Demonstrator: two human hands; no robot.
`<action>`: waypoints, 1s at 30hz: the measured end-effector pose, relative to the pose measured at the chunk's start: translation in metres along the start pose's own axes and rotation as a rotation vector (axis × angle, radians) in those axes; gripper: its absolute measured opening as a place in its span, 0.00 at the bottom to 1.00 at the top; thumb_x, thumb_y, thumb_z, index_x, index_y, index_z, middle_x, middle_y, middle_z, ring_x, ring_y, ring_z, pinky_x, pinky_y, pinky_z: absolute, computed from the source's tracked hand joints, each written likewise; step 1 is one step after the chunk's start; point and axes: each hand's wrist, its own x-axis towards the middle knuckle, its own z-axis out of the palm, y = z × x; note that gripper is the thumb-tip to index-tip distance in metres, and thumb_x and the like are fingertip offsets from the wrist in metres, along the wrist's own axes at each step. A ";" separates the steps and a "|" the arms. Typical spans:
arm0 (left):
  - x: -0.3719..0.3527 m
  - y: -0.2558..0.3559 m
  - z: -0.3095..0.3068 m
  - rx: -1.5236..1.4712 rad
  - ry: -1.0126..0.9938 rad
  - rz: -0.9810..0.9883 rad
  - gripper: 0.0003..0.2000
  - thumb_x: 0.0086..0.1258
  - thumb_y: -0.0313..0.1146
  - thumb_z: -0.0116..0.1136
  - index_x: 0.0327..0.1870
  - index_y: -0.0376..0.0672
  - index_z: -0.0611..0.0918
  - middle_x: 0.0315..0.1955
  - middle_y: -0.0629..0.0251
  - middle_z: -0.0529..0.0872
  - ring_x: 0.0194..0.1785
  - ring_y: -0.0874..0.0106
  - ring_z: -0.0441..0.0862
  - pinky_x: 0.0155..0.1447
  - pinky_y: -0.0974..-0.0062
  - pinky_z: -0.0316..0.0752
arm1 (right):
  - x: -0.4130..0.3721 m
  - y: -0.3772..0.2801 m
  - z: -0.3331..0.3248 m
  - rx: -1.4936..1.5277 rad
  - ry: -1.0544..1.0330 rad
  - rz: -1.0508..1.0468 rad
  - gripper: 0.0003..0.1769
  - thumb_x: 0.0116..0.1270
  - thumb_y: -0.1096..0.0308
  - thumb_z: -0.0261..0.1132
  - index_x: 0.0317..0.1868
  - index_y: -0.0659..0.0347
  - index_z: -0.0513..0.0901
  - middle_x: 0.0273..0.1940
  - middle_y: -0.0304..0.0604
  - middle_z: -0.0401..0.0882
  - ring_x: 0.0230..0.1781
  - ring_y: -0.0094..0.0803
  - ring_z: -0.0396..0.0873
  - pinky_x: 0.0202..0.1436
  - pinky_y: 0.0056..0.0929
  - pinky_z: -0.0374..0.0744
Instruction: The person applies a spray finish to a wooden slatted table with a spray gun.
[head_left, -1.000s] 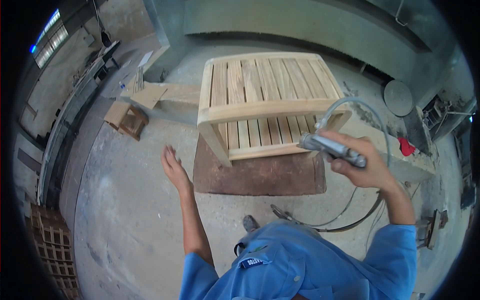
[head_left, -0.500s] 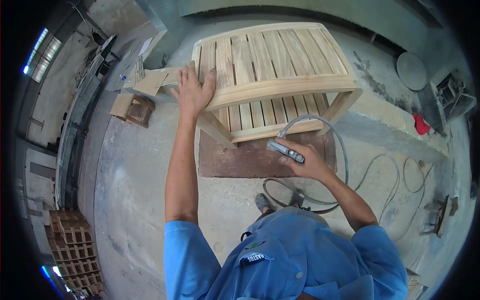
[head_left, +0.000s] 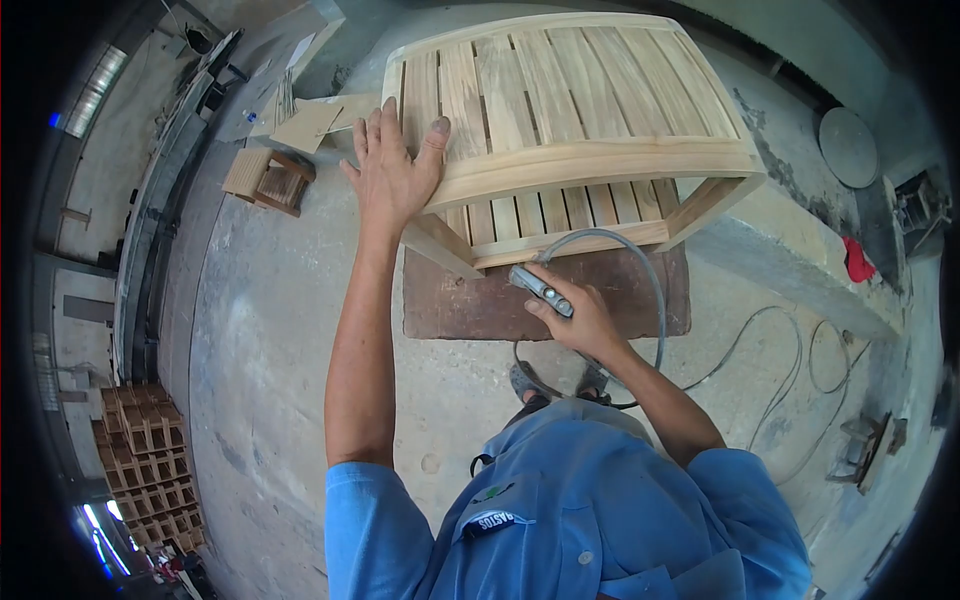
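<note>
A slatted wooden bench [head_left: 560, 90] with a lower slatted shelf [head_left: 570, 212] stands in front of me, tilted slightly in view. My left hand [head_left: 392, 172] lies on the left end of its top, fingers spread and thumb out over the front rail. In my right hand [head_left: 580, 318] is a silver air gun [head_left: 545, 292] with a grey hose [head_left: 655, 285] looping up from it. The gun is just in front of the lower shelf's front rail, near the bench's left front leg. My fingers are wrapped round its body; its trigger is not clearly visible.
Under the bench lies a brown board [head_left: 450, 305]. A small wooden stool [head_left: 270, 180] and cardboard sheets [head_left: 308, 125] are at left. Hose coils [head_left: 765, 385] trail on the floor at right, beside a low concrete ledge [head_left: 800, 255] with a red cloth [head_left: 857, 260].
My right hand and the air gun have moved left along the lower shelf's front. The view has shifted, so the bench appears larger and higher. My left hand stays on the top.
</note>
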 end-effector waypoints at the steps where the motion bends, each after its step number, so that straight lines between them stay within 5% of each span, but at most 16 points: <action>1: -0.001 0.001 0.000 -0.004 0.007 0.001 0.45 0.64 0.68 0.48 0.73 0.39 0.63 0.72 0.43 0.60 0.79 0.46 0.46 0.72 0.31 0.37 | 0.003 0.002 0.004 0.010 -0.010 -0.019 0.28 0.64 0.58 0.70 0.65 0.50 0.77 0.47 0.52 0.85 0.44 0.44 0.86 0.46 0.33 0.81; 12: -0.010 0.006 0.002 -0.006 0.036 0.011 0.45 0.65 0.69 0.49 0.72 0.36 0.65 0.71 0.42 0.62 0.79 0.47 0.46 0.72 0.31 0.37 | 0.004 0.032 0.004 0.039 0.031 0.005 0.28 0.63 0.62 0.71 0.64 0.55 0.77 0.47 0.54 0.85 0.47 0.46 0.85 0.50 0.33 0.80; 17: -0.010 0.008 0.001 -0.014 0.035 0.008 0.44 0.65 0.68 0.50 0.71 0.36 0.66 0.71 0.44 0.64 0.78 0.46 0.47 0.72 0.31 0.37 | -0.021 0.050 -0.042 -0.045 0.202 0.086 0.27 0.63 0.64 0.70 0.64 0.50 0.78 0.50 0.52 0.84 0.50 0.46 0.84 0.52 0.34 0.80; 22: -0.007 0.003 0.003 0.005 0.068 0.025 0.42 0.67 0.65 0.49 0.71 0.36 0.66 0.70 0.45 0.66 0.78 0.47 0.50 0.73 0.33 0.40 | -0.051 0.063 -0.086 0.028 0.400 0.159 0.27 0.64 0.67 0.69 0.63 0.62 0.77 0.52 0.54 0.84 0.53 0.33 0.84 0.55 0.29 0.78; 30: -0.006 -0.001 0.005 0.017 0.101 0.031 0.40 0.68 0.63 0.50 0.70 0.37 0.67 0.68 0.43 0.68 0.76 0.45 0.53 0.73 0.38 0.46 | -0.085 0.073 -0.133 -0.090 0.617 0.206 0.28 0.65 0.66 0.69 0.64 0.64 0.75 0.51 0.56 0.84 0.52 0.34 0.84 0.53 0.29 0.78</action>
